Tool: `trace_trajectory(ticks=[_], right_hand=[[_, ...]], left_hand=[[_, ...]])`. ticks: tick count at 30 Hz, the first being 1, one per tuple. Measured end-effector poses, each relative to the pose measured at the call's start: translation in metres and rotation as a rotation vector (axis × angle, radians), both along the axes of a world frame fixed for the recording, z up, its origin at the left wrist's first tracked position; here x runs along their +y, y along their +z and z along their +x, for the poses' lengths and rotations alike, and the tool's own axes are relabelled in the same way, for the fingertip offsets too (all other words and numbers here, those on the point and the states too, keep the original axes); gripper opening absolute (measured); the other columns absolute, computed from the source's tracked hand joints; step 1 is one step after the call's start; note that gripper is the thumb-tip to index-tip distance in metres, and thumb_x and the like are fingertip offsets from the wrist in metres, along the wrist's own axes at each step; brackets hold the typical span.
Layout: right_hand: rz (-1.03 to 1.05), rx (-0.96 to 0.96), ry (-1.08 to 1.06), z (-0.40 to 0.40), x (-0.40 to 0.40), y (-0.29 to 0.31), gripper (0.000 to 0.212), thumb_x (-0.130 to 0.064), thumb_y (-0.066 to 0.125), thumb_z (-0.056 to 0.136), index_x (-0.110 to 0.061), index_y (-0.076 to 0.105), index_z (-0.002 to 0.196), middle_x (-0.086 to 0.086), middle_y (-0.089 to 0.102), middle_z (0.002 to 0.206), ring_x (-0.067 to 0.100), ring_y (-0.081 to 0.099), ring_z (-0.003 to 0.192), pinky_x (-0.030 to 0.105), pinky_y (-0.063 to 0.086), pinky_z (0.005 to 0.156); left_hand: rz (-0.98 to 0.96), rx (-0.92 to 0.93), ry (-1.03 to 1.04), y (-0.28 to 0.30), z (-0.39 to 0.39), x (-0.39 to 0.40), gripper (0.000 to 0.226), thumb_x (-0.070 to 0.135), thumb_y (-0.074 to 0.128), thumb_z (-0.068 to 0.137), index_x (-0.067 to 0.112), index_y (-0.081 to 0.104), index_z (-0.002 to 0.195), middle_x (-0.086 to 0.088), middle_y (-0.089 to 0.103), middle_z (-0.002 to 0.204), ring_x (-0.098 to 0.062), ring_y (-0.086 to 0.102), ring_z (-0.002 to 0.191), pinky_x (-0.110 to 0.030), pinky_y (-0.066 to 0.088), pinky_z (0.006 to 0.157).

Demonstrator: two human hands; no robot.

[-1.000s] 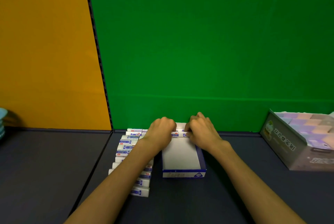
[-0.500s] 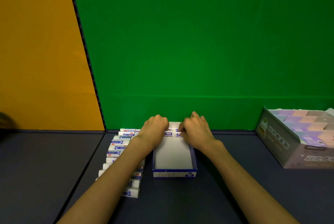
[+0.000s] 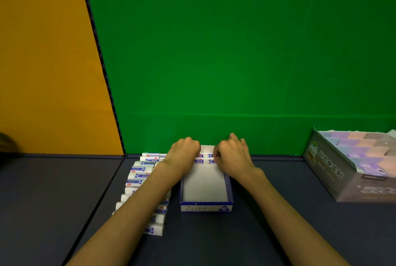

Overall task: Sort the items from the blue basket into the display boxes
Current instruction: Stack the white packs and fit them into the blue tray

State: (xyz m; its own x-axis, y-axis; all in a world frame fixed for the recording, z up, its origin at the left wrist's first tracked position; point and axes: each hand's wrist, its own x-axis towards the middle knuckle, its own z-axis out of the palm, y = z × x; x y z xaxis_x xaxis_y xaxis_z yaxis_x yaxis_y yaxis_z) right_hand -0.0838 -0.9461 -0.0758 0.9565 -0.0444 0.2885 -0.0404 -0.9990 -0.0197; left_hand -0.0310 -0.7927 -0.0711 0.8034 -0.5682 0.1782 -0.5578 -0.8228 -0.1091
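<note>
Both hands' grips curl closed on two erasers (image 3: 204, 158) at the far end of the display box (image 3: 205, 205): left hand (image 3: 183, 154), right hand (image 3: 232, 154).

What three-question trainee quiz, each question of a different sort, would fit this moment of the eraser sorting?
1. True or false: the blue-and-white display box is already full of erasers.
2. Where do the loose erasers lie? A) left of the box B) right of the box C) inside the grey box
3. Fill in: the left hand and right hand both work at the box's ___ end.

Key: 1 false, only a couple of erasers sit at the back; 2 A; 3 far.
</note>
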Motion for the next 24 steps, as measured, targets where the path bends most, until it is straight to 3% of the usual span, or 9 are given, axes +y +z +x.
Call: trace_trajectory(ticks=[4, 7, 10, 13, 19, 24], right_hand=[[-0.002, -0.016, 0.013, -0.001, 0.001, 0.001, 0.021, -0.021, 0.064, 0.090, -0.028, 0.078, 0.104, -0.003, 0.073, 0.097, 0.022, 0.048, 0.111, 0.038, 0.039, 0.090], [0.017, 0.000, 0.043, -0.002, 0.000, 0.004, 0.023, -0.021, 0.063, 0.090, -0.029, 0.077, 0.106, -0.003, 0.072, 0.098, 0.023, 0.047, 0.111, 0.036, 0.037, 0.085], [0.066, -0.030, 0.075, -0.004, 0.000, 0.004, 0.021, -0.027, 0.062, 0.091, -0.031, 0.076, 0.106, -0.005, 0.071, 0.098, 0.022, 0.046, 0.107, 0.034, 0.030, 0.079], [0.155, -0.089, 0.148, -0.005, 0.011, 0.007, 0.021, -0.032, 0.059, 0.095, -0.029, 0.074, 0.109, -0.007, 0.071, 0.101, 0.021, 0.047, 0.104, 0.035, 0.035, 0.082], [0.245, -0.120, 0.304, -0.001, 0.053, 0.019, 0.022, -0.033, 0.060, 0.096, -0.027, 0.073, 0.112, -0.009, 0.072, 0.105, 0.019, 0.048, 0.104, 0.038, 0.042, 0.090], [0.218, -0.032, 0.357, 0.005, 0.083, 0.017, 0.023, -0.036, 0.059, 0.096, -0.027, 0.073, 0.112, -0.008, 0.069, 0.102, 0.017, 0.041, 0.108, 0.039, 0.038, 0.091]], left_hand=[[-0.024, 0.032, -0.034, 0.000, 0.000, 0.003, 0.030, -0.003, 0.052, 0.087, 0.012, 0.068, 0.109, -0.016, 0.061, 0.106, -0.037, 0.061, 0.100, -0.037, 0.040, 0.072], [-0.148, 0.139, -0.121, 0.000, 0.006, 0.017, 0.024, 0.009, 0.062, 0.084, 0.021, 0.072, 0.102, -0.009, 0.067, 0.100, -0.034, 0.063, 0.097, -0.037, 0.051, 0.076], [-0.298, 0.163, -0.194, 0.007, 0.003, 0.038, 0.028, 0.029, 0.069, 0.088, 0.025, 0.070, 0.116, 0.003, 0.067, 0.114, -0.019, 0.060, 0.107, -0.033, 0.049, 0.089], [-0.422, 0.096, -0.162, 0.013, 0.000, 0.066, 0.031, 0.038, 0.065, 0.093, 0.027, 0.066, 0.122, 0.007, 0.065, 0.122, -0.015, 0.057, 0.112, -0.034, 0.048, 0.094], [-0.372, 0.144, -0.035, 0.016, 0.004, 0.130, 0.032, 0.042, 0.063, 0.094, 0.030, 0.065, 0.123, 0.008, 0.064, 0.126, -0.012, 0.057, 0.115, -0.038, 0.050, 0.096], [-0.312, 0.209, 0.001, 0.011, 0.004, 0.160, 0.026, 0.038, 0.063, 0.095, 0.026, 0.069, 0.118, 0.007, 0.068, 0.118, -0.010, 0.061, 0.103, -0.037, 0.054, 0.087]])
